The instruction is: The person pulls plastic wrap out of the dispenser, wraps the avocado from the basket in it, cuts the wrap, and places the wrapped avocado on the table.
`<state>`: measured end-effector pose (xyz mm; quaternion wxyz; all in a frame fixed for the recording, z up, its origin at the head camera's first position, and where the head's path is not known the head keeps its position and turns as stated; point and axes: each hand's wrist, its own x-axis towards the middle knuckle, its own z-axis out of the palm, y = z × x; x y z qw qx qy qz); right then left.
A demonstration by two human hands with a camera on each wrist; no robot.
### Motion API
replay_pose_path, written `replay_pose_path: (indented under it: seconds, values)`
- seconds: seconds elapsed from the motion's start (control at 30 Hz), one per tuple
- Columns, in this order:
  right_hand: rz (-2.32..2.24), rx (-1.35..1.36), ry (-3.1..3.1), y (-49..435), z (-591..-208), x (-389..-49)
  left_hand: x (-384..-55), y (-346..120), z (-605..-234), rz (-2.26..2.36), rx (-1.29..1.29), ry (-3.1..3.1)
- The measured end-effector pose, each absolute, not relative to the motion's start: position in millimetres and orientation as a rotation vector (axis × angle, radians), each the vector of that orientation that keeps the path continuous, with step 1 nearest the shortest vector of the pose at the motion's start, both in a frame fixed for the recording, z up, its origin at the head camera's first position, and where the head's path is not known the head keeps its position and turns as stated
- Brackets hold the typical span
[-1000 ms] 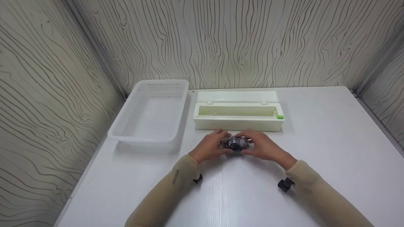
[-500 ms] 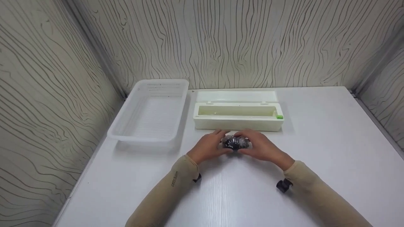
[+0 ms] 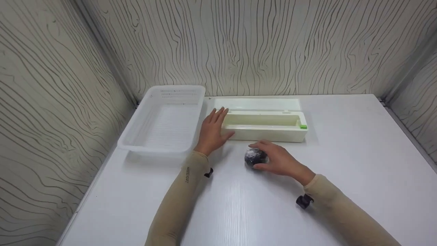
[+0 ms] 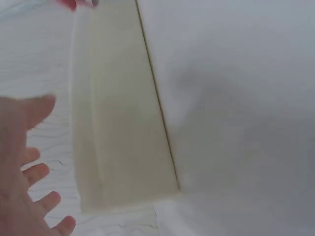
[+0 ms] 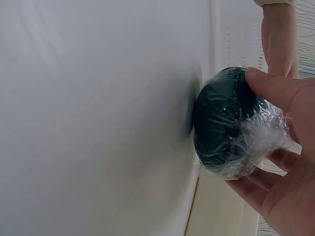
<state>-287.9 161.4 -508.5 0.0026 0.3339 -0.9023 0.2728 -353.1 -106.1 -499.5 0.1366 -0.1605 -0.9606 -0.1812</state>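
Observation:
A dark green, round object, wrapped in clear plastic film that bunches up on one side, sits at the white table in front of a long box. My right hand grips it from the right, thumb on the near side and fingers on the far side. The long white box is a cling film dispenser with its lid tipped back and a green slider at its right end. My left hand hovers with spread, straight fingers at the box's left end; contact cannot be told.
A white plastic basket with slotted walls stands on the left, close to the left hand. Wood-grain panels rise behind the table and at both sides.
My left hand has let go of the wrapped object and moved up and left to the dispenser. My right hand keeps hold of the object, now turned slightly.

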Motion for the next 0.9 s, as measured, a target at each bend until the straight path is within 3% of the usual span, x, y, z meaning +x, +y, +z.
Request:
replay_pose_path:
  seconds: [0.4, 0.9]
  values:
    - [0.76, 1.123, -2.943, 152, -510, -286, -386, -114, -504, -0.301, -0.456, -2.955]
    - [0.796, 1.153, -2.89, 154, -516, -289, -390, -108, -510, -0.573, -0.39, -3.007]
